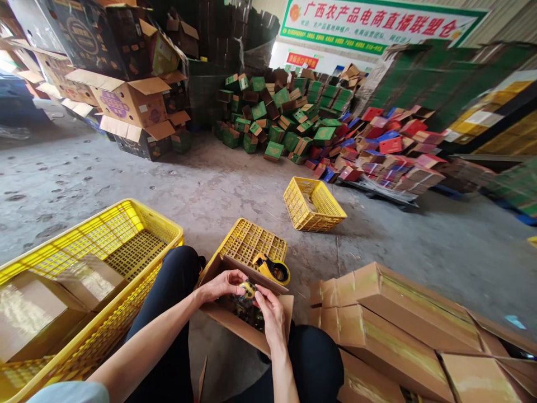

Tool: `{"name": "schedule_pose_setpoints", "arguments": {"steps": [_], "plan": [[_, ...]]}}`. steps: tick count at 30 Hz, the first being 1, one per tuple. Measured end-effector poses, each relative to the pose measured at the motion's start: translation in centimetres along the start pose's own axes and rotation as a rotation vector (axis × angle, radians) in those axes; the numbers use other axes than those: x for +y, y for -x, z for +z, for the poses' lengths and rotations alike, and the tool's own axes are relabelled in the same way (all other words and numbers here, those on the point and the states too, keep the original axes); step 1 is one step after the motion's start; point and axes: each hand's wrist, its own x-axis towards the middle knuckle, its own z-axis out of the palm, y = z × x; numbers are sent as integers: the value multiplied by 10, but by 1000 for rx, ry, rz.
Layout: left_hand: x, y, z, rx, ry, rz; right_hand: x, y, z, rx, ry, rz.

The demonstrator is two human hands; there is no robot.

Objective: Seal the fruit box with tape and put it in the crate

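Over an open cardboard box [235, 323], my left hand [224, 284] and my right hand [272, 313] pinch a small yellow item in clear, dark-marked wrapping [248, 289] between their fingertips. Its exact kind is too small to make out. The box sits between my knees, and dark, shiny contents show inside it, partly hidden by my hands. Just beyond the box, a yellow and black tape dispenser [274, 270] rests on a low yellow crate [247, 239].
A large yellow crate [138, 215] holding taped cartons [31, 313] stands on my left. Stacked cartons [403, 330] fill the right side. Ahead is another yellow crate [314, 210]. Farther off lie heaps of green boxes [274, 150] and red boxes [390, 145].
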Motion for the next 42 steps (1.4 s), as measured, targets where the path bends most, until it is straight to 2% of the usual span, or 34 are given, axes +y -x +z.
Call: {"name": "schedule_pose_setpoints", "arguments": {"steps": [6, 9, 12, 16, 24, 33, 38, 42], "plan": [[1, 2, 0, 13, -26, 0, 8, -1, -2, 44, -62, 10], [-1, 2, -2, 53, -36, -88, 11, -4, -3, 114, -145, 6], [-5, 2, -3, 41, -7, -210, 13, -7, -4, 157, -237, 7], [-7, 1, 0, -13, 65, -316, 11, -7, -3, 133, -294, -6], [3, 4, 0, 6, 89, -139, 9, -3, -3, 63, -262, -20], [-6, 0, -6, 108, 92, -39, 2, 1, 1, 6, -103, -21], [-5, 0, -6, 85, 16, 22, 7, 1, 5, -44, -138, 82], [-1, 2, -2, 30, 42, 16, 14, -2, 3, -38, -102, 33]]}}
